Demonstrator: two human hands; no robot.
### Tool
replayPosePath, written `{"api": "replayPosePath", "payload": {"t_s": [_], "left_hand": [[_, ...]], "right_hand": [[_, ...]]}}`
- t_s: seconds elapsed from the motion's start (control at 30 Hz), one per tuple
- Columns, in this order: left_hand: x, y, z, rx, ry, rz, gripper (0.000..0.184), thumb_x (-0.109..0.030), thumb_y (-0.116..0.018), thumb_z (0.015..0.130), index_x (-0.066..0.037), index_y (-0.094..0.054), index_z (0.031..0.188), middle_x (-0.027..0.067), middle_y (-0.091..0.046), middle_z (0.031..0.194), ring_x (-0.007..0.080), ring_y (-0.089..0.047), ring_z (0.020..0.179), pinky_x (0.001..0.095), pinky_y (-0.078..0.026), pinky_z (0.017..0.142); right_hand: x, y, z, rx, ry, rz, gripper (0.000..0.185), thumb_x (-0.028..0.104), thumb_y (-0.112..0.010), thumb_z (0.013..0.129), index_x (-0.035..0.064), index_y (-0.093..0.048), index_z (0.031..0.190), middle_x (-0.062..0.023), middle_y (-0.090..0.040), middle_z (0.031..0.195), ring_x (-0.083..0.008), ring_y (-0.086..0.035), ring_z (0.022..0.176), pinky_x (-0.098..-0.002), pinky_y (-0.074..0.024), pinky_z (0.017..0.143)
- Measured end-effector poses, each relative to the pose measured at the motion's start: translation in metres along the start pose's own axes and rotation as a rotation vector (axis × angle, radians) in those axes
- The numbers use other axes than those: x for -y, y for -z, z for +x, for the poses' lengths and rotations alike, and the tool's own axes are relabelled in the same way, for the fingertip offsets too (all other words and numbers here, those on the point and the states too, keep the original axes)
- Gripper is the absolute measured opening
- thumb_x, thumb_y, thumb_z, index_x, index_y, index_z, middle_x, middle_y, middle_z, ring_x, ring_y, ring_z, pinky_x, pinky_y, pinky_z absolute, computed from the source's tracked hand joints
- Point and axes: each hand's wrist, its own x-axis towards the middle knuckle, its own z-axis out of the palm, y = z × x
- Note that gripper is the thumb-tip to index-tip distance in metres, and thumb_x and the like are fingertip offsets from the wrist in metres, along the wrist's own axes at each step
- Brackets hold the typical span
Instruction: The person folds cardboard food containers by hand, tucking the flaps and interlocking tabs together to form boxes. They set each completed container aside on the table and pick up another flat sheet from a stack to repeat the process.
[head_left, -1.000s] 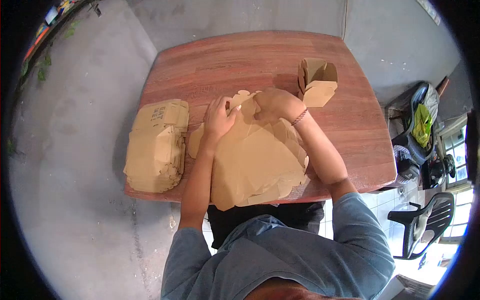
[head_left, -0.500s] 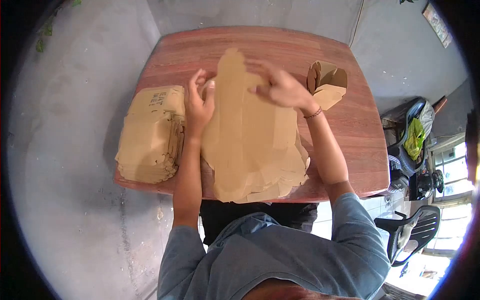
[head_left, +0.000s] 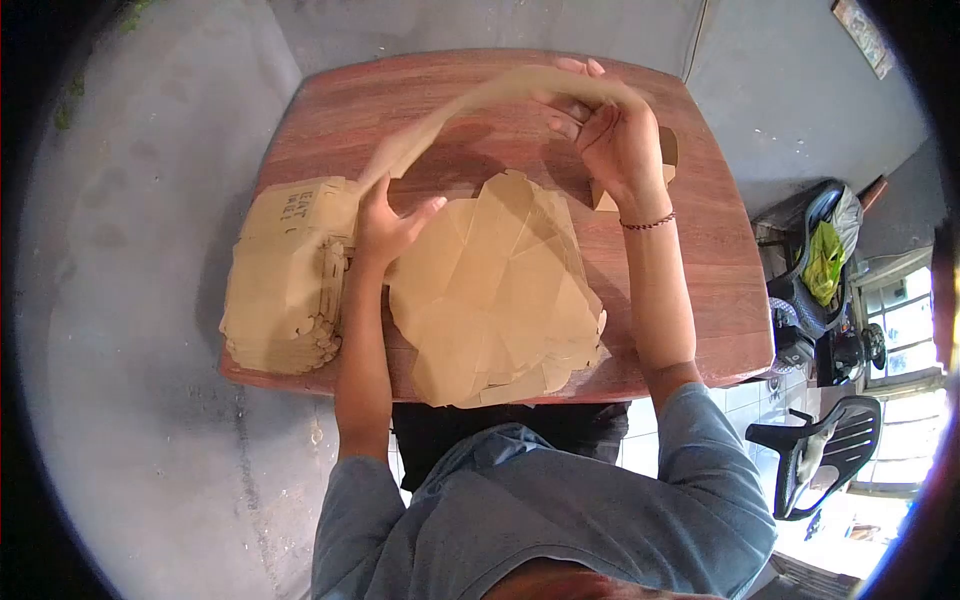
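Observation:
A flat cardboard box blank (head_left: pixel 480 95) is lifted off the table and bends in an arch between my hands, seen nearly edge-on and slightly blurred. My right hand (head_left: pixel 615 145) holds it at the upper right, with fingers showing above and below the sheet. At its lower left end, my left hand (head_left: pixel 388 228) has its thumb spread wide. The left fingertips meet or pass behind the sheet and are partly hidden. Beneath the arch lies a pile of unfolded cardboard blanks (head_left: pixel 490 290), close to the table's front edge.
At the left, a stack of flat cardboard pieces (head_left: pixel 280 265) carries printed lettering. A folded cardboard box (head_left: pixel 668 150) stands partly hidden behind my right wrist on the wooden table (head_left: pixel 700 290). Walls border the back and left; a dark plastic chair (head_left: pixel 825 455) stands at the right.
The top blank has risen from the pile and curved into an arch. My right hand has moved up and right with it; my left hand has shifted slightly left and down.

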Motion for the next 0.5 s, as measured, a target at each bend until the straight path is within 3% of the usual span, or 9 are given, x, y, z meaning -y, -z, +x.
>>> {"api": "replayPosePath", "payload": {"t_s": [0.03, 0.07, 0.13, 0.2, 0.27, 0.3, 0.37, 0.4, 0.5], "left_hand": [[0.001, -0.003, 0.001, 0.004, -0.001, -0.001, 0.035, -0.004, -0.068, 0.091, 0.008, -0.057, 0.122, 0.0166, -0.066, 0.116, 0.0224, -0.061, 0.11, 0.034, -0.046, 0.098], [0.005, -0.01, 0.002, -0.115, -0.032, -0.203, 0.03, -0.012, -0.073, 0.089, 0.007, -0.061, 0.109, 0.0146, -0.067, 0.101, 0.0185, -0.061, 0.094, 0.0317, -0.047, 0.085], [0.011, -0.018, 0.005, -0.28, 0.062, -0.57, 0.029, -0.024, -0.075, 0.09, 0.003, -0.065, 0.089, 0.0051, -0.067, 0.083, 0.0122, -0.056, 0.075, 0.0298, -0.047, 0.069], [0.014, -0.017, 0.006, -0.366, 0.088, -0.553, 0.029, -0.025, -0.074, 0.091, 0.003, -0.066, 0.092, 0.005, -0.067, 0.086, 0.0125, -0.058, 0.078, 0.0298, -0.048, 0.071], [-0.002, -0.009, 0.007, -0.472, 0.113, -0.575, 0.03, -0.025, -0.072, 0.093, 0.003, -0.068, 0.103, 0.0066, -0.069, 0.098, 0.0131, -0.06, 0.089, 0.0292, -0.049, 0.081], [-0.002, -0.007, 0.008, -0.474, 0.114, -0.577, 0.03, -0.025, -0.072, 0.093, 0.003, -0.068, 0.103, 0.0066, -0.069, 0.098, 0.0131, -0.06, 0.089, 0.0292, -0.049, 0.081], [0.001, -0.003, 0.008, -0.454, 0.121, -0.66, 0.032, -0.023, -0.073, 0.092, 0.003, -0.068, 0.111, 0.0083, -0.069, 0.105, 0.0138, -0.061, 0.097, 0.0292, -0.048, 0.088], [0.003, -0.002, 0.008, -0.459, 0.122, -0.662, 0.032, -0.023, -0.073, 0.092, 0.003, -0.068, 0.111, 0.0083, -0.069, 0.105, 0.0138, -0.061, 0.097, 0.0292, -0.048, 0.088], [0.01, 0.002, 0.008, -0.39, 0.153, -0.649, 0.034, -0.021, -0.074, 0.09, 0.003, -0.067, 0.114, 0.0089, -0.069, 0.108, 0.0149, -0.061, 0.098, 0.0289, -0.047, 0.09]], "right_hand": [[0.002, -0.004, -0.002, 0.048, -0.027, 0.05, 0.03, 0.021, -0.047, 0.103, -0.0043, -0.058, 0.116, -0.0233, -0.066, 0.115, -0.0304, -0.068, 0.102, -0.0356, -0.0577, 0.077], [0.001, -0.004, -0.001, 0.069, -0.028, 0.092, 0.029, 0.022, -0.044, 0.105, -0.0032, -0.055, 0.112, -0.0293, -0.063, 0.12, -0.0367, -0.066, 0.108, -0.0402, -0.0598, 0.075], [0.002, -0.008, -0.004, 0.094, -0.026, 0.08, 0.034, 0.026, -0.042, 0.105, -0.0048, -0.056, 0.113, -0.0283, -0.064, 0.119, -0.0352, -0.068, 0.103, -0.038, -0.0593, 0.073], [0.008, -0.009, -0.006, 0.123, -0.023, 0.067, 0.04, 0.029, -0.04, 0.106, -0.0065, -0.057, 0.114, -0.0272, -0.065, 0.118, -0.0337, -0.07, 0.097, -0.0359, -0.0587, 0.072], [0.016, -0.004, -0.01, 0.124, -0.173, -0.386, 0.038, 0.03, -0.047, 0.104, -0.0044, -0.062, 0.101, -0.0201, -0.072, 0.092, -0.0219, -0.068, 0.064, -0.0297, -0.0538, 0.057], [0.022, -0.001, -0.011, 0.124, -0.174, -0.388, 0.038, 0.03, -0.047, 0.104, -0.0044, -0.062, 0.101, -0.0201, -0.072, 0.092, -0.0219, -0.068, 0.064, -0.0297, -0.0538, 0.057], [0.03, 0.003, -0.012, 0.28, -0.326, -0.925, 0.037, 0.035, -0.059, 0.098, -0.001, -0.062, 0.093, -0.012, -0.071, 0.074, -0.012, -0.06, 0.049, -0.03, -0.0511, 0.048], [0.03, 0.001, -0.014, 0.259, -0.302, -1.011, 0.039, 0.036, -0.063, 0.096, -0.001, -0.067, 0.084, -0.0069, -0.069, 0.067, -0.0094, -0.056, 0.045, -0.0297, -0.0461, 0.044], [0.027, 0.001, -0.014, 0.133, -0.217, -1.287, 0.039, 0.035, -0.063, 0.096, -0.0023, -0.069, 0.086, -0.006, -0.068, 0.068, -0.0083, -0.055, 0.047, -0.0282, -0.0451, 0.047]]}}
